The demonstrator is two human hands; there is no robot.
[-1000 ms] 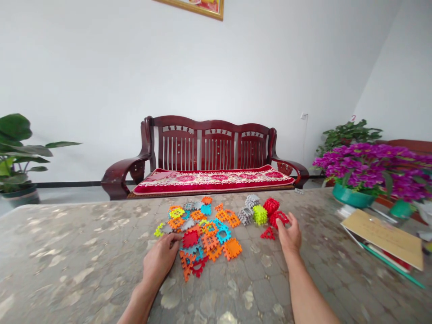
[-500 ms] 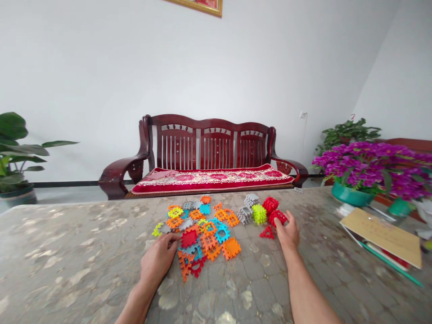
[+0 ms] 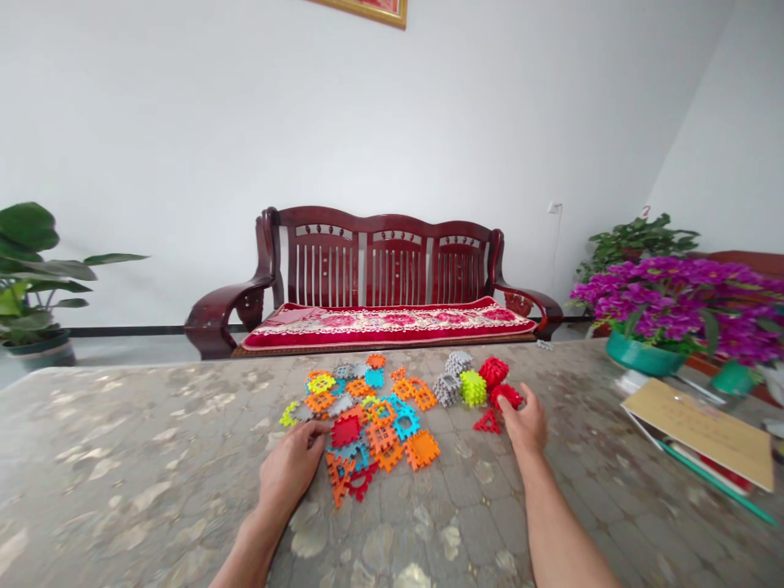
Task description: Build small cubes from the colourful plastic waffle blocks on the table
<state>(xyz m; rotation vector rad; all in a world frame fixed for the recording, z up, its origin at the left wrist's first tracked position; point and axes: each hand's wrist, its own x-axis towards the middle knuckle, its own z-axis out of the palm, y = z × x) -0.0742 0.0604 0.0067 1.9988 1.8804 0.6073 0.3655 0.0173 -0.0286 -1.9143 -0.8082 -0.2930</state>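
Observation:
A heap of flat toothed plastic tiles (image 3: pixel 367 416) in orange, blue, red, grey and yellow lies in the middle of the table (image 3: pixel 153 457). My left hand (image 3: pixel 289 467) rests at the heap's near left edge, fingers curled against a red tile (image 3: pixel 345 431). To the right stand assembled cubes: grey (image 3: pixel 447 390), yellow-green (image 3: pixel 473 388) and red (image 3: pixel 493 371). My right hand (image 3: pixel 525 422) is closed around a part-built red piece (image 3: pixel 505 396). A loose red tile (image 3: pixel 488 422) lies just left of that hand.
Purple flowers in a teal pot (image 3: pixel 643 359) and a stack of books with a brown envelope (image 3: pixel 698 433) sit at the table's right. A dark wooden bench with a red cushion (image 3: pixel 385 322) stands behind the table. Leafy plants stand at far left (image 3: pixel 30 278) and right.
My right hand has closed its fingers onto the red piece beside the cubes. My left hand has stayed at the edge of the heap.

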